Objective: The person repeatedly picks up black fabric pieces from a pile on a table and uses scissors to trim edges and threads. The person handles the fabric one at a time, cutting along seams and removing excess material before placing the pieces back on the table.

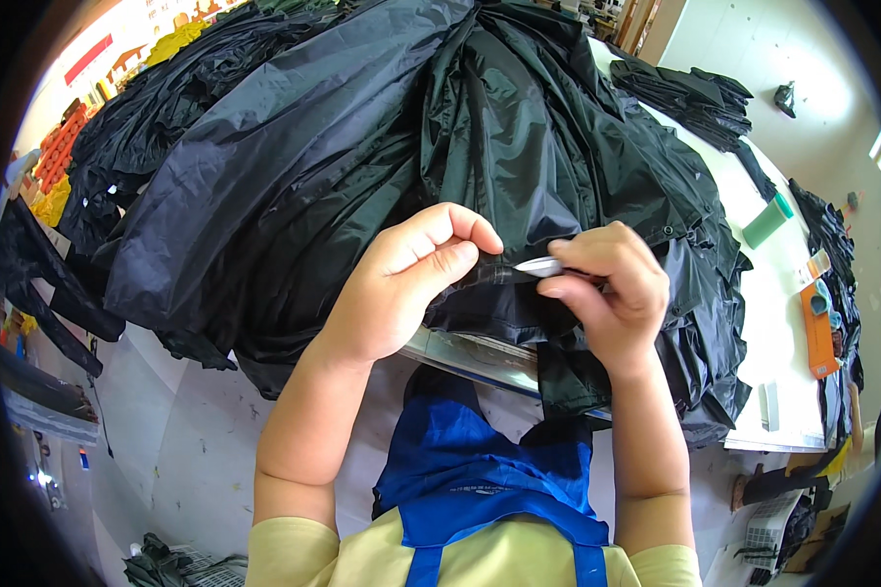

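A large heap of shiny black garments (pixel 499 127) spreads over the table in front of me. My left hand (pixel 392 279) is closed, thumb and forefinger pinching the edge of a black fabric strip (pixel 491 275) near the table's front edge. Close to its right, my right hand (pixel 617 289) has its fingers wrapped round small silver thread snips (pixel 538 265). Their pointed tip faces left, at the strip between both hands. Most of the snips' handle is hidden in my palm. Round snap buttons show on the garment right of my right hand.
On the white tabletop (pixel 754 377) at right stand a green cylinder (pixel 768 221) and an orange box (pixel 818 330) with small items. More black garments (pixel 680 93) lie at the far right. A white basket (pixel 771 523) stands on the floor at lower right, near another person's leg (pixel 783 484).
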`<action>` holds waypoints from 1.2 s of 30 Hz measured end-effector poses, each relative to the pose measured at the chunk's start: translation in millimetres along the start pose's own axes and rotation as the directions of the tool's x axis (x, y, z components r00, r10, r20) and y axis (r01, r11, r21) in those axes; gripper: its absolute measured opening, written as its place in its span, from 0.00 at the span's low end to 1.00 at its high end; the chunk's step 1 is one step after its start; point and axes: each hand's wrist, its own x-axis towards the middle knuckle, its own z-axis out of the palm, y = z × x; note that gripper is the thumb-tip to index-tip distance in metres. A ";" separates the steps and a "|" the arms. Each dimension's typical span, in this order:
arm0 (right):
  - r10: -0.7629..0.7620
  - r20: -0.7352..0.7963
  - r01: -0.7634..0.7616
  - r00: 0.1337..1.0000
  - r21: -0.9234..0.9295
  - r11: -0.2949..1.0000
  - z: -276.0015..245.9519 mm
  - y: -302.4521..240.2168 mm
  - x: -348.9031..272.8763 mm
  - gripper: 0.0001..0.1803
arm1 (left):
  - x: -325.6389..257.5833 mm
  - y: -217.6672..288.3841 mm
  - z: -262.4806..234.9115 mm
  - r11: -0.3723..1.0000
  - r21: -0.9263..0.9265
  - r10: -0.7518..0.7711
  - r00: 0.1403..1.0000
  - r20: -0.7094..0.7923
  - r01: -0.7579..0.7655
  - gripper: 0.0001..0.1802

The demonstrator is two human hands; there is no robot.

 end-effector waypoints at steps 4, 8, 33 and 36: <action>0.245 -0.258 -0.152 0.935 0.334 0.930 -18.6 4.0 -7.4 0.17 | -2.2 11.8 -36.4 0.715 0.678 0.148 0.985 0.092 -0.171 0.07; 0.433 -0.283 -0.369 0.856 0.254 0.894 -52.5 3.4 -15.0 0.19 | -1.2 30.8 -134.5 -0.353 0.922 0.039 0.987 -0.157 0.160 0.11; 0.548 0.025 -0.548 0.836 0.043 0.835 -31.8 47.3 16.7 0.14 | 30.7 -57.6 -11.3 0.677 0.587 0.624 0.770 -0.135 -0.445 0.05; 0.641 0.017 -0.636 0.767 0.144 0.758 -39.3 28.9 28.2 0.14 | 33.9 -44.1 -18.6 0.865 0.365 0.432 0.881 -0.192 -0.345 0.04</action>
